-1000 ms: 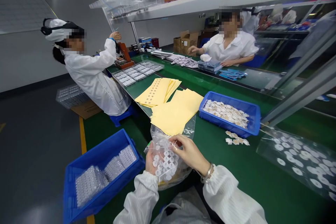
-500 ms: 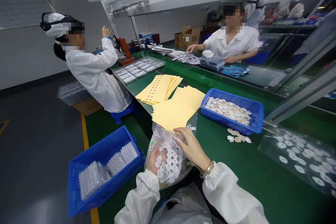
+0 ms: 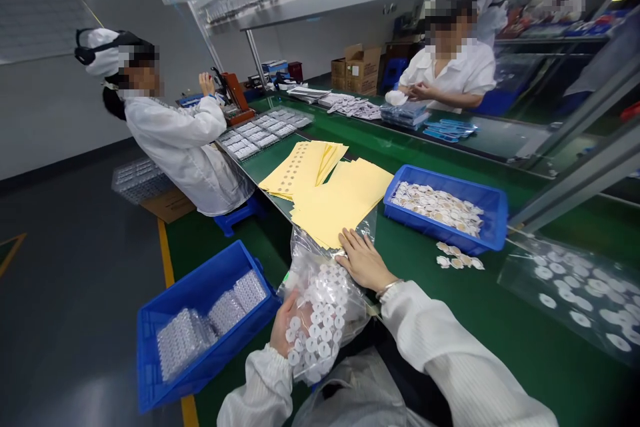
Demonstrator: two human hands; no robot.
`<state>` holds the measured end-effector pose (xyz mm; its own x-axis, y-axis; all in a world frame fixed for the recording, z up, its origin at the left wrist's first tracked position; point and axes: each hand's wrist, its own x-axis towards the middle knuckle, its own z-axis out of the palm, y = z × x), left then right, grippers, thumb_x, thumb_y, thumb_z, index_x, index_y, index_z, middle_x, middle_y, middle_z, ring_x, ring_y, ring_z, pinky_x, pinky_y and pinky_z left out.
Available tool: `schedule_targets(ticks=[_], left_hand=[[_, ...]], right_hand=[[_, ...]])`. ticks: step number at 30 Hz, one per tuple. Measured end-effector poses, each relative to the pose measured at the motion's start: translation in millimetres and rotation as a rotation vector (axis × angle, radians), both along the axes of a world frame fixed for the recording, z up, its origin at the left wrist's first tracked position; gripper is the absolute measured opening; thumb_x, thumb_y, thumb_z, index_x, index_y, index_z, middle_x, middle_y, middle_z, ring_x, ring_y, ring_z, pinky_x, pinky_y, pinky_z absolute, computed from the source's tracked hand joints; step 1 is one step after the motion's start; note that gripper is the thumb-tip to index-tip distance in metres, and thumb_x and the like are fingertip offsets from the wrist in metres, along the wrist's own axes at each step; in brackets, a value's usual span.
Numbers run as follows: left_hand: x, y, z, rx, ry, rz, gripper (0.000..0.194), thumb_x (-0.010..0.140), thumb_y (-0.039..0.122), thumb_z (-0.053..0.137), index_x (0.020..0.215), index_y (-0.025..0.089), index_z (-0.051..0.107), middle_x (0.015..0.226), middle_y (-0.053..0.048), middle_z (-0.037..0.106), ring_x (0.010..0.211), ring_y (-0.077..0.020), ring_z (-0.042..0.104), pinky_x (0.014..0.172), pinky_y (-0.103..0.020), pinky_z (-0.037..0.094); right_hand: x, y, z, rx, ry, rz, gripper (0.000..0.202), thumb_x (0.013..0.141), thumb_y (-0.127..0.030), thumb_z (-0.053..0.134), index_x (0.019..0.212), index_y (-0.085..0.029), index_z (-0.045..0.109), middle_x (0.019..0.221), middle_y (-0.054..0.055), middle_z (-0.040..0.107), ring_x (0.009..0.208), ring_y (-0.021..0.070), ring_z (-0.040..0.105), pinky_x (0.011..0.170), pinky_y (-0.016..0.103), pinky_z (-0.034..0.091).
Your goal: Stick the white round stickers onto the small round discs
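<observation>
A clear plastic bag (image 3: 325, 317) full of small white discs with holes hangs at the table's near edge. My left hand (image 3: 284, 325) grips its lower left side, with some fingers behind the plastic. My right hand (image 3: 367, 263) lies flat, fingers stretched out, over the upper right part of the bag beside yellow sheets (image 3: 345, 197). Its fingertips reach the lower edge of those sheets. More yellow sheets, with rows of grey round spots (image 3: 295, 170), lie behind to the left.
A blue bin (image 3: 501, 213) holds whitish round pieces; several lie loose before it (image 3: 457, 257). A clear bag of white rings (image 3: 575, 287) is at right. Bubble-wrapped packs fill part of a blue crate (image 3: 145, 347) at lower left. Two co-workers sit left (image 3: 170, 133) and across (image 3: 450, 73).
My right hand has flattened out and moved slightly right along the bag's top. My left hand has shifted down and left with the bag, which stretches lower. The co-worker across has brought both hands together.
</observation>
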<state>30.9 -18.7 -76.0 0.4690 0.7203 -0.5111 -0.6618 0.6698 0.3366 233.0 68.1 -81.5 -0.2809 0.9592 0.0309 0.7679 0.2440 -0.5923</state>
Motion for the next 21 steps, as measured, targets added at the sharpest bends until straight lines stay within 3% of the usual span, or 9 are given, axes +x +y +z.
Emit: schedule_targets(ticks=[6,12,18,21], left_hand=[[-10,-12,-3.5,-0.008,-0.033,-0.005,0.042,0.091,0.045,0.042,0.114,0.021,0.068,0.113,-0.009,0.072,0.118,-0.0314,0.058,0.102,-0.043,0.044],[-28,-29,-0.4,-0.05,0.007,-0.003,0.05,0.09,0.05,0.04,0.121,0.019,0.065,0.111,-0.013,0.072,0.12,-0.0355,0.056,0.101,-0.049,0.045],[-30,-52,13.7,-0.166,0.079,-0.017,0.053,0.087,0.055,0.042,0.136,0.038,0.05,0.115,-0.005,0.071,0.119,-0.0353,0.057,0.094,-0.051,0.05],[-18,-53,24.6,-0.152,0.07,-0.056,0.053,0.087,0.053,0.044,0.137,0.036,0.048,0.115,-0.005,0.071,0.119,-0.035,0.057,0.097,-0.05,0.047]], right_hand=[[-3,34,-13.7,0.098,-0.112,-0.102,0.058,0.096,-0.042,0.034,0.146,-0.012,0.032,0.156,0.012,0.024,0.146,0.0252,0.017,0.118,0.047,0.008],[-2,53,-15.9,0.133,-0.089,-0.167,0.058,0.096,-0.038,0.035,0.145,-0.006,0.033,0.155,0.016,0.026,0.145,0.0277,0.018,0.118,0.047,0.008],[12,47,-6.2,0.143,0.085,-0.151,0.058,0.094,-0.042,0.041,0.142,-0.009,0.039,0.152,0.017,0.033,0.143,0.0259,0.024,0.117,0.044,0.018],[30,30,6.2,0.165,0.228,-0.179,0.055,0.092,-0.041,0.044,0.14,-0.013,0.041,0.15,0.015,0.038,0.142,0.0232,0.028,0.117,0.041,0.023]])
